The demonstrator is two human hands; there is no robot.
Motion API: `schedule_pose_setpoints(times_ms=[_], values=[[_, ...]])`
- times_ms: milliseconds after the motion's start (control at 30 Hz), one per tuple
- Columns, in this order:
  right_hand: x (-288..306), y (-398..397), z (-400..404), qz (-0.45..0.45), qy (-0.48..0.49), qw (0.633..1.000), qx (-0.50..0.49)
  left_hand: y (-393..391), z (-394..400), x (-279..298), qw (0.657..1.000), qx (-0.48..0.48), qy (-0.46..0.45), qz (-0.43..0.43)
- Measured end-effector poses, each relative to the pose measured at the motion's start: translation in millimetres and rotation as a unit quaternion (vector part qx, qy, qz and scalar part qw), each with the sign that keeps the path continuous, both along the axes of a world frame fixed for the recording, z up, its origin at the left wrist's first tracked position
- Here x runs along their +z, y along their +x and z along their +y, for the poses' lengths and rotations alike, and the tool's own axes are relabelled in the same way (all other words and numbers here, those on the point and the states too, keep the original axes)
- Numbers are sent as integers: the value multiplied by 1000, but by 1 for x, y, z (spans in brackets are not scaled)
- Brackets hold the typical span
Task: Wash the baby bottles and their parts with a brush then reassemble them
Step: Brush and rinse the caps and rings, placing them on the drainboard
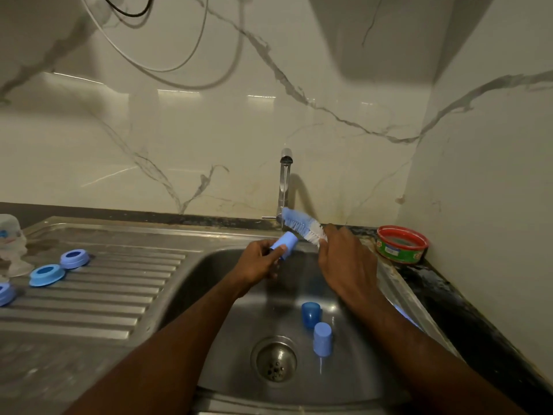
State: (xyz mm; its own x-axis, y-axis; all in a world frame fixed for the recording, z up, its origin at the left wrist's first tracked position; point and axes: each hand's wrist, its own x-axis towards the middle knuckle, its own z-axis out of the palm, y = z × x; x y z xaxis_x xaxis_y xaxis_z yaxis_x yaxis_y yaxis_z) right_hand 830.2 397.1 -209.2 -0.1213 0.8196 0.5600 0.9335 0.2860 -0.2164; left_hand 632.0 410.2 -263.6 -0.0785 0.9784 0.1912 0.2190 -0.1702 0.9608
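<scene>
Both hands over sink: L (259, 260) gripping cap (286, 244), R (344, 259) gripping brush (300, 225).

A chrome tap (285, 181) stands at the far edge of the steel sink (227, 348), whose round drain (276, 361) lies near. A red-rimmed round tub (401, 244) sits on the dark counter (466, 322) at the right, against the marble-patterned wall (209, 139). Cables (179, 64) loop on the wall, far left.

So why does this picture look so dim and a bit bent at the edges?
Head view: warm, dim light; glare streaks on the marble wall; the tap casts a shadow rightward; the wide lens bows the sink edge; the left-edge bottle is blurred.
</scene>
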Motion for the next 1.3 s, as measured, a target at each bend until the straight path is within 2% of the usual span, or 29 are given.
schedule_pose_setpoints(times_ms=[100, 233, 300, 367, 500, 567, 600, 667, 733, 800, 900, 1000, 1067, 1233, 1300], values=[[0, -6, -2, -13, 23, 999, 24, -6, 7, 1, 993, 40, -11, -112], [-11, -18, 3, -56, 3, 997, 49, -4, 11, 3, 964, -41, -59, -256], [-12, -20, 6, -50, 8, 998, 40, -1, 15, 4, 955, -61, -63, -283], [-14, -19, 7, -44, 8, 999, 29, 2, 14, 5, 961, -50, -52, -266], [-19, -19, 0, -53, -19, 995, 86, 0, 9, -6, 993, 50, 22, -102], [-20, -17, -5, -66, 13, 990, 126, -1, 8, -7, 987, 80, 34, -136], [-17, -16, -5, -66, 28, 990, 124, 0, 9, -4, 984, 62, 33, -163], [-8, -13, -3, -46, 40, 995, 73, 7, 10, 2, 980, 35, 24, -197], [-4, -10, -2, -34, 35, 999, 15, 14, 8, 5, 977, 57, 18, -203], [-6, -11, -5, -32, 23, 999, 32, 15, 7, 3, 981, 69, 28, -180], [-14, -16, -13, -45, 6, 990, 136, 9, 4, -1, 983, 71, 45, -163], [-6, -15, -8, -29, 20, 996, 82, 11, 3, 1, 984, 76, 36, -157], [-1, -13, -5, -15, -4, 999, 42, 13, 4, 2, 986, 91, 36, -132], [-6, -17, -17, -36, -54, 991, 116, 7, 4, -5, 991, 92, 41, -90], [-3, -17, -12, -29, -58, 995, 82, 7, 5, -5, 991, 96, 51, -77]])
